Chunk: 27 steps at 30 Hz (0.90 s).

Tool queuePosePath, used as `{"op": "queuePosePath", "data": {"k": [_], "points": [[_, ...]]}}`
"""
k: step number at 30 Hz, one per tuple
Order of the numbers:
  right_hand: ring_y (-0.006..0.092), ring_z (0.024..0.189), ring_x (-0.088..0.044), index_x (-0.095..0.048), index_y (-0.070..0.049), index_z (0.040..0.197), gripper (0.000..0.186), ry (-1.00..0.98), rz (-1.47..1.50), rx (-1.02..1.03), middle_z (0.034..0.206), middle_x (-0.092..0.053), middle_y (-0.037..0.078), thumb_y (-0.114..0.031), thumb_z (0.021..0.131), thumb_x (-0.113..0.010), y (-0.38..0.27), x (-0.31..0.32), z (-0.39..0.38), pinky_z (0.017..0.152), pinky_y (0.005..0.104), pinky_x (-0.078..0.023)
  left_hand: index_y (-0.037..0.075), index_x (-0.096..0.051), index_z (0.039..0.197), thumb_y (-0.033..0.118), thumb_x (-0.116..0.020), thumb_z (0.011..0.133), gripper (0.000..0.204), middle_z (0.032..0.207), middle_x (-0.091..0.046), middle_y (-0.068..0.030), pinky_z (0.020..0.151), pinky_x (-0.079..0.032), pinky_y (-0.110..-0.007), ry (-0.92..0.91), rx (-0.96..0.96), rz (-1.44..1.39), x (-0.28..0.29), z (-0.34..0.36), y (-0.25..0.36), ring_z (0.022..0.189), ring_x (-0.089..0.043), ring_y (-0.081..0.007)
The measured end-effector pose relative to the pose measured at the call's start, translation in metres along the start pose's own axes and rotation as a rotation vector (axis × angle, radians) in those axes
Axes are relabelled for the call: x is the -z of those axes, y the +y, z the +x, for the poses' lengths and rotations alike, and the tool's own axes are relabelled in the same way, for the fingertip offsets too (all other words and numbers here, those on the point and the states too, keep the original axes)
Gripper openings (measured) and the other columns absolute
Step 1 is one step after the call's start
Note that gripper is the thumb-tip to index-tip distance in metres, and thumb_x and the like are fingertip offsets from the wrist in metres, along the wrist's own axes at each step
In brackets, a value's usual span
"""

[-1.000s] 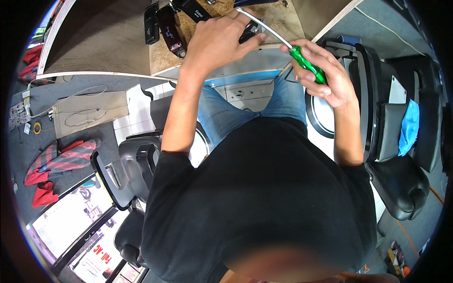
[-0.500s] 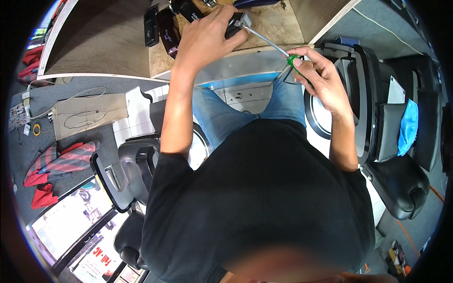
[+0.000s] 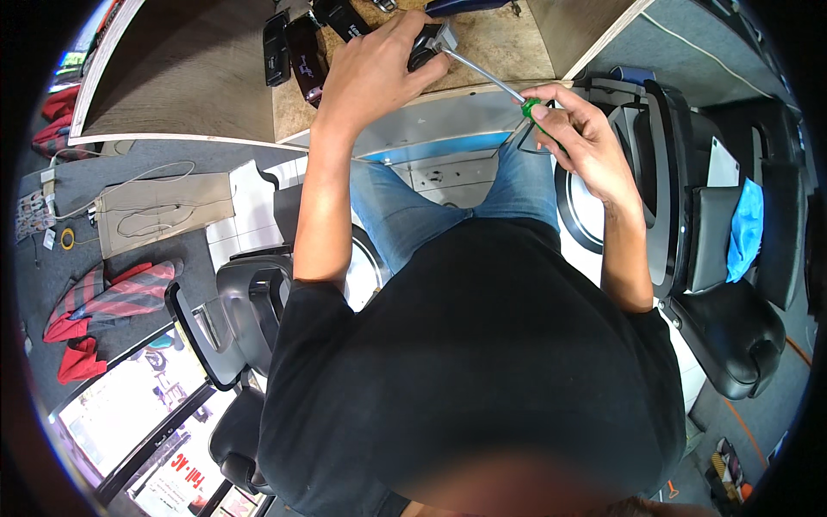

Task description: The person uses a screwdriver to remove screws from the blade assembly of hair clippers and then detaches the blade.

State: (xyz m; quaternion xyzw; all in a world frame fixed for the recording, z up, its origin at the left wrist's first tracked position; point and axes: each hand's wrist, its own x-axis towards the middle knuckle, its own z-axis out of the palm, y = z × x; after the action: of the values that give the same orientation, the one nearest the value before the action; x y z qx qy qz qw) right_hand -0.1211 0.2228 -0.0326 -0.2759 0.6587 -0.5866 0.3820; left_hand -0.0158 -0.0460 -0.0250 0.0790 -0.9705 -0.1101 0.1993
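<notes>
While I look down at the wooden workbench (image 3: 508,43), my right hand (image 3: 577,138) is wrapped tight around one green-handled screwdriver (image 3: 491,82). Its thin metal shaft runs diagonally up-left, tip meeting a small grey metal part (image 3: 435,39) on the bench's front edge. My left hand (image 3: 370,73) clamps that part down. Two black devices (image 3: 293,47) lie just left.
</notes>
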Motion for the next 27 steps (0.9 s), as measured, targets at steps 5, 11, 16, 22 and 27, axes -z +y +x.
{"op": "queuePosePath", "data": {"k": [5,11,16,22,27], "points": [[-0.0004,0.053,-0.035,-0.066,-0.006,0.13,0.029,-0.061,0.12,-0.064,0.074,-0.052,-0.004,-0.023,0.107,-0.061,0.0,0.005,0.002,0.045,0.0187,-0.023,0.01,-0.066,0.123,0.044,-0.071,0.092,0.046,0.099,-0.077,-0.016,0.072,-0.057,-0.045,-0.009,0.012,-0.005,-0.001,-0.001,-0.001,0.088,-0.074,-0.038],[-0.0014,0.045,-0.031,-0.06,-0.005,0.138,0.032,-0.282,0.595,-0.303,0.075,-0.046,-0.002,-0.021,0.112,-0.052,-0.002,0.015,0.01,0.034,0.0154,-0.022,0.008,-0.066,0.123,0.04,-0.071,0.091,0.046,0.111,-0.075,-0.0127,0.074,-0.058,-0.047,0.066,-0.095,-0.019,-0.003,0.0,-0.004,0.09,-0.072,-0.0393],[-0.0015,0.044,-0.03,-0.06,-0.006,0.139,0.032,-0.269,0.545,-0.251,0.077,-0.048,-0.001,-0.02,0.111,-0.053,-0.001,0.019,0.016,0.033,0.0151,-0.022,0.007,-0.066,0.124,0.037,-0.069,0.092,0.044,0.112,-0.073,-0.0127,0.074,-0.058,-0.048,0.002,-0.052,0.049,-0.003,0.003,0.0,0.09,-0.071,-0.0405],[-0.0005,0.049,-0.037,-0.068,-0.007,0.127,0.026,-0.107,0.014,-0.035,0.07,-0.051,-0.007,-0.023,0.108,-0.063,-0.003,0.013,0.02,0.041,0.0229,-0.03,0.007,-0.065,0.124,0.038,-0.068,0.093,0.044,0.112,-0.073,-0.0132,0.074,-0.058,-0.048,0.025,-0.05,0.083,0.0,0.001,0.011,0.089,-0.071,-0.0411],[0.015,0.055,-0.061,-0.07,-0.012,0.122,0.022,0.017,-0.557,0.373,0.073,-0.064,0.0,-0.024,0.103,-0.067,-0.01,0.014,0.021,0.05,0.0319,-0.045,0.006,-0.065,0.125,0.04,-0.067,0.094,0.046,0.113,-0.073,-0.0141,0.076,-0.059,-0.048,0.001,-0.057,0.1,-0.001,0.004,0.012,0.09,-0.071,-0.0416]]}}
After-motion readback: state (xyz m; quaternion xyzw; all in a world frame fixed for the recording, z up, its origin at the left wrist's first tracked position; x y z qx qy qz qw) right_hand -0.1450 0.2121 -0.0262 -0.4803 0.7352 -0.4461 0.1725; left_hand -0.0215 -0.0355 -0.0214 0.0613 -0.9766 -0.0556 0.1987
